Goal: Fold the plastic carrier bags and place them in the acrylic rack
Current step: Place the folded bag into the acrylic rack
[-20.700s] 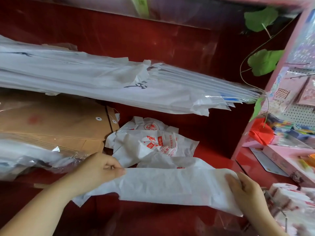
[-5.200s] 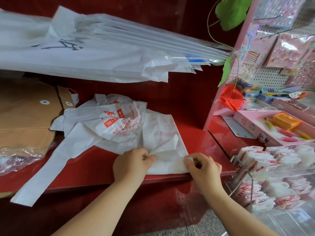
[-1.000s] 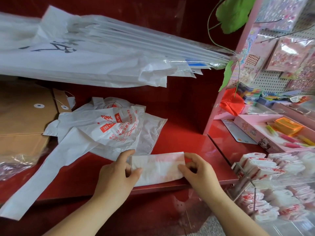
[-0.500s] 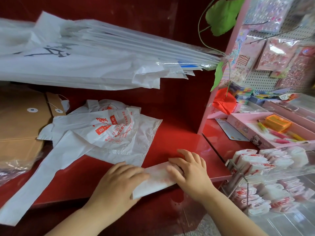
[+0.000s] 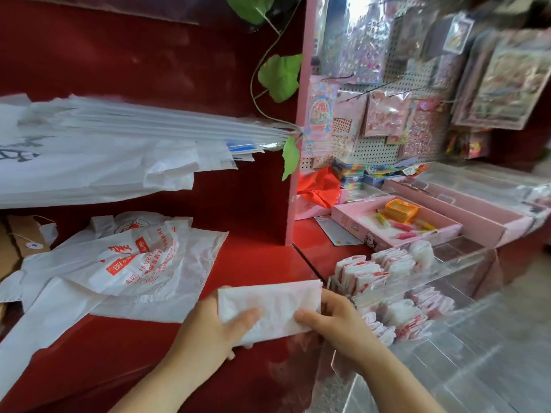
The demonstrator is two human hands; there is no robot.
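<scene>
Both my hands are gripping one folded white carrier bag [image 5: 274, 305] at the front edge of the red desk [image 5: 253, 257], just beside the clear acrylic rack [image 5: 465, 257]. My left hand [image 5: 208, 329] is clamping the bag's left end, its fingers [image 5: 244, 318] curling round it; my right hand [image 5: 337, 320] is pinching the right end. Rows of folded bags [image 5: 372, 272] are already standing in the rack's compartments. To my left, unfolded printed bags [image 5: 134, 263] are lying loose on the desk.
</scene>
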